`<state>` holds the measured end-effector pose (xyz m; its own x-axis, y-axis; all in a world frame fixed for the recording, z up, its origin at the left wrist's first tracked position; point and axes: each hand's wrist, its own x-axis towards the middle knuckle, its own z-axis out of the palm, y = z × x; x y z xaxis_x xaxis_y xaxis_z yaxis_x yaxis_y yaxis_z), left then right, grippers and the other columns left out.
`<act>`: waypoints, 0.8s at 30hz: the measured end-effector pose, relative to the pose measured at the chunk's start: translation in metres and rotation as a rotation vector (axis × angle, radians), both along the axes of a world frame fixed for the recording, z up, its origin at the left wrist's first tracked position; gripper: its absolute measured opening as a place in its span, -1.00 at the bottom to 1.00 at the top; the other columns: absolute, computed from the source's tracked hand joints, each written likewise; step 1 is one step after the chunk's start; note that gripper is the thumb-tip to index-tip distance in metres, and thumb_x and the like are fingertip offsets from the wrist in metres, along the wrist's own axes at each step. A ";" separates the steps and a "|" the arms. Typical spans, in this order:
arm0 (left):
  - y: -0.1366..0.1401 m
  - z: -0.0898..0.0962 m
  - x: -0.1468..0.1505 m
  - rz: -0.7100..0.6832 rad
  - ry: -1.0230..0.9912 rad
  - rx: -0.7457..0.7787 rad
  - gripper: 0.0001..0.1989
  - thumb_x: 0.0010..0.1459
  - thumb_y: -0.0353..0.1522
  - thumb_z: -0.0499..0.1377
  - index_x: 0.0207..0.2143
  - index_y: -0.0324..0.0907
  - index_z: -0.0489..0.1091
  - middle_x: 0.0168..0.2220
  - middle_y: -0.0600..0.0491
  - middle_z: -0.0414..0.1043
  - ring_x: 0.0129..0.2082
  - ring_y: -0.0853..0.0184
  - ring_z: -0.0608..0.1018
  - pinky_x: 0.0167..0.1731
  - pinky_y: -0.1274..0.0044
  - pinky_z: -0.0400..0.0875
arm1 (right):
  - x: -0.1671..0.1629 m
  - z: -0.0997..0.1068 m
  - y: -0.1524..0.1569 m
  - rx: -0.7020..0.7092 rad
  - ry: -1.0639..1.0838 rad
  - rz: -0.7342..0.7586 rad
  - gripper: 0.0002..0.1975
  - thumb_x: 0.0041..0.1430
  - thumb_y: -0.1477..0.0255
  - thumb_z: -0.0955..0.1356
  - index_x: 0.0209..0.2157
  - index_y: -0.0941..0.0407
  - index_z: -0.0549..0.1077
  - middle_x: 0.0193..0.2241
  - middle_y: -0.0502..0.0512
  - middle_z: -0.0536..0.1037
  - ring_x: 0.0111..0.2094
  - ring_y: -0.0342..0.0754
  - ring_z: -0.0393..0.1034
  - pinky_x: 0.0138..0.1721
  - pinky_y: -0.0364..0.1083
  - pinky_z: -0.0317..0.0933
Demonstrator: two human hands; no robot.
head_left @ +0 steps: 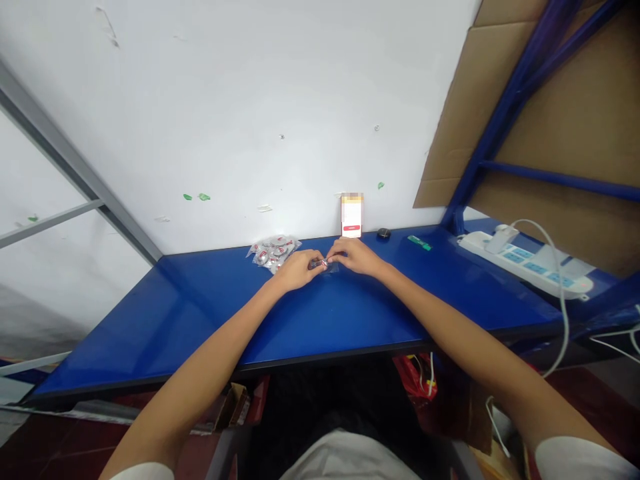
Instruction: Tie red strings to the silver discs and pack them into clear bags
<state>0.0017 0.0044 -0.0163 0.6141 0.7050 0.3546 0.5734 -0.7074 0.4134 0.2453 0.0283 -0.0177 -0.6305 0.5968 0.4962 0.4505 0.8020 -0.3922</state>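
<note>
Both my hands meet above the blue table around a small clear plastic bag (327, 266) with something dark and shiny in it. My left hand (300, 268) is closed on the bag's left side, and the fingers of my right hand (353, 256) pinch its right side. What lies inside is too small to name. Just left of my left hand is a pile of clear packets (273, 251) holding round silvery pieces with red marks. Behind my right hand, a phone (351, 217) with a lit screen stands upright against the wall.
The blue tabletop (200, 320) ends at a white wall (300, 100). A small black round object (383, 233) and a green object (419, 243) lie to the right. A white power strip (525, 265) with plugs and a cable sits near the blue metal frame (493, 133).
</note>
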 end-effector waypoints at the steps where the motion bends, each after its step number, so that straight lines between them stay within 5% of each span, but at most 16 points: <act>1: 0.000 0.000 0.000 0.002 -0.001 -0.002 -0.77 0.39 -0.21 0.17 -0.11 -0.10 0.56 -0.21 0.04 0.60 -0.30 0.27 0.56 -0.24 0.45 0.36 | 0.000 0.000 0.000 -0.003 -0.006 -0.004 -0.87 0.36 0.47 0.42 -0.20 0.07 0.68 -0.29 0.11 0.64 -0.22 0.03 0.44 -0.14 -0.04 0.23; 24: 0.003 -0.002 -0.001 0.009 -0.006 0.031 -0.81 0.34 -0.23 0.23 -0.15 -0.11 0.58 -0.24 0.03 0.57 -0.26 0.25 0.57 -0.24 0.45 0.36 | -0.001 -0.002 -0.004 -0.186 0.016 -0.017 -0.90 0.18 0.43 0.52 -0.23 0.10 0.63 -0.33 0.05 0.64 -0.31 -0.05 0.48 -0.23 -0.11 0.26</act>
